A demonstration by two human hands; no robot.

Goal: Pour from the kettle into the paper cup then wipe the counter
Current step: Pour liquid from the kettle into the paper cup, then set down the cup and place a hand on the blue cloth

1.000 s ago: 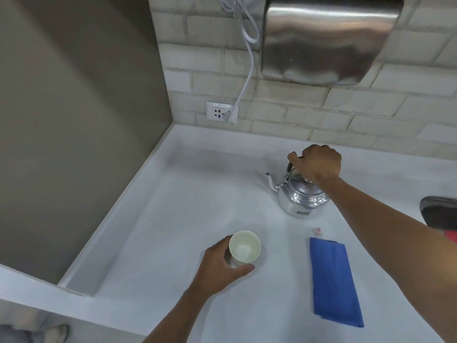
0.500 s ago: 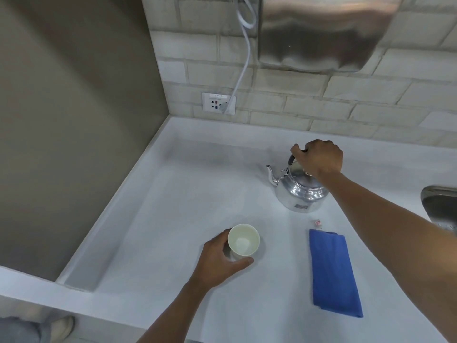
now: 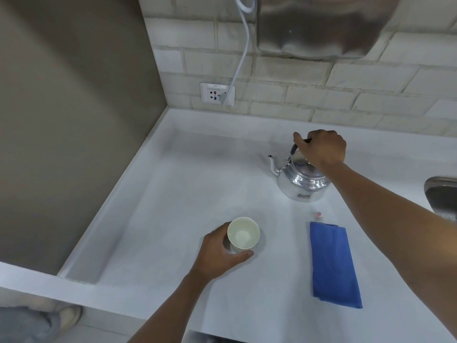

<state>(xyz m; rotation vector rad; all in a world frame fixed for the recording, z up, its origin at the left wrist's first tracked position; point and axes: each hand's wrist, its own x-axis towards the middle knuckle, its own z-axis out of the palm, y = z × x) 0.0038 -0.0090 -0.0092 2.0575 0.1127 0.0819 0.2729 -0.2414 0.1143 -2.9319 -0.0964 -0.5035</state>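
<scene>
A shiny metal kettle stands on the white counter, spout pointing left. My right hand is closed over its dark top handle. Nearer to me a white paper cup stands upright, and I see nothing in it but its pale bottom. My left hand wraps around the cup's left and near sides. A folded blue cloth lies flat to the right of the cup, below the kettle.
A small red-and-white scrap lies between kettle and cloth. A steel sink rim shows at the right edge. A wall socket with a white cable sits on the brick backsplash, under a steel wall unit. A raised lip borders the counter's left side.
Both hands keep their holds on cup and kettle. The view has tilted slightly, so everything sits a little lower and closer; the kettle looks unmoved on the counter.
</scene>
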